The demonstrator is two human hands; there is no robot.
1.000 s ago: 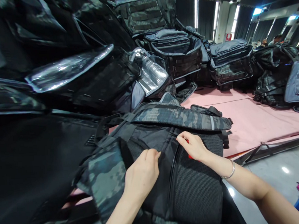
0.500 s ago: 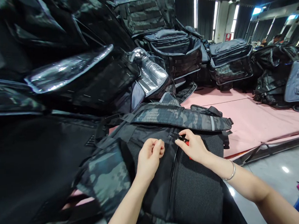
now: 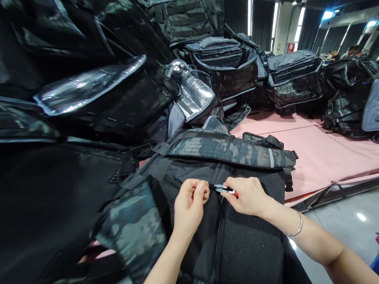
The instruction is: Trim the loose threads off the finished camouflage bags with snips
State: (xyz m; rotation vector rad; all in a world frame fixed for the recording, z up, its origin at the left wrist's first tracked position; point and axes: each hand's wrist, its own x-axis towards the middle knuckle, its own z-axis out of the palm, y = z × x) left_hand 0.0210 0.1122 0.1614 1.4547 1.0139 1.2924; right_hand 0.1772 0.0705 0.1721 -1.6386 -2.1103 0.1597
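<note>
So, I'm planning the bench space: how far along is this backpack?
The backpack already looks largely assembled: its camouflage strap lies across the back. In hand, the right hand holds a red-handled metal tool, its tip near the left hand's curled fingers. What is left seems to be this close-up work; whether the open bag behind needs any, I cannot tell.
</note>
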